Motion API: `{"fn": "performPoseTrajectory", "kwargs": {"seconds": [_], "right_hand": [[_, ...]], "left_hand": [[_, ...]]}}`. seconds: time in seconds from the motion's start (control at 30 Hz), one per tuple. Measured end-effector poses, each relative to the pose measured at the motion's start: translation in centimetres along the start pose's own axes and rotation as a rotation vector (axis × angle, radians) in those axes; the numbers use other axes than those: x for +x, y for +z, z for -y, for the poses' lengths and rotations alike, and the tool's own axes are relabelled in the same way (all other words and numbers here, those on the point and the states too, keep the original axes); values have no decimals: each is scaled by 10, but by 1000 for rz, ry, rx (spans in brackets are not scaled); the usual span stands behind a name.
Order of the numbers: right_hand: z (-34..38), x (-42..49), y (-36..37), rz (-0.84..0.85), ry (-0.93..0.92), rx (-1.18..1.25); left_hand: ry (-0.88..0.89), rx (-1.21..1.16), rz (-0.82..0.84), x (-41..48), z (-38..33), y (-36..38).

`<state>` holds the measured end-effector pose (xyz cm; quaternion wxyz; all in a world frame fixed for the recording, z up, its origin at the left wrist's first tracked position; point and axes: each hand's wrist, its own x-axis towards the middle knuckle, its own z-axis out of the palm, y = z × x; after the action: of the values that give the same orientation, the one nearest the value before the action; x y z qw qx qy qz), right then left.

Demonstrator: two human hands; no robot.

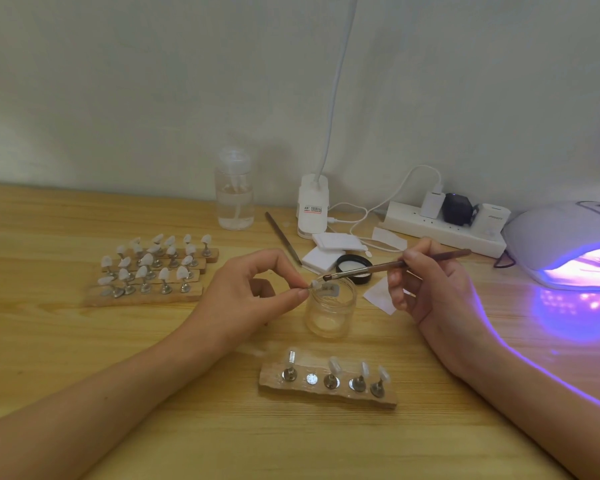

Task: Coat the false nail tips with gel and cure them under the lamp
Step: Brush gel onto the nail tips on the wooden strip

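One pump bottle (pixel 234 199) holds clear liquid behind the open jar (pixel 329 308).

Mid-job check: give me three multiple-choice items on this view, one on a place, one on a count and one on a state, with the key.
1. Where is the bristle end of the brush?
A. Inside the clear bottle
B. Over the glass jar, at the nail tip that the left hand pinches
C. On the power strip

2. How many stands sit on the near wooden strip?
A. Two
B. Four
C. Six

3. What state is the curing lamp in?
A. Dark
B. Overturned
C. Lit violet

Key: 1 B, the bristles meet the held tip above the jar. 2 B, four stands plus one bare metal disc. 3 C, a violet glow shows at its mouth.
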<state>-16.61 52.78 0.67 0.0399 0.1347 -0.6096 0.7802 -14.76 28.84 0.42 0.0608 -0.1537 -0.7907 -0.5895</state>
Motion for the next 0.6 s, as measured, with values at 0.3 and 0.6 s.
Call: {"fn": "performPoseTrajectory", "kwargs": {"seconds": [0.3,0.6], "right_hand": [[-1,0,-1,16,-11,3],[-1,-1,1,17,-35,-17]], "left_hand": [[-4,-1,-2,0,-2,0],[-6,-7,-5,0,-2,1]]}}
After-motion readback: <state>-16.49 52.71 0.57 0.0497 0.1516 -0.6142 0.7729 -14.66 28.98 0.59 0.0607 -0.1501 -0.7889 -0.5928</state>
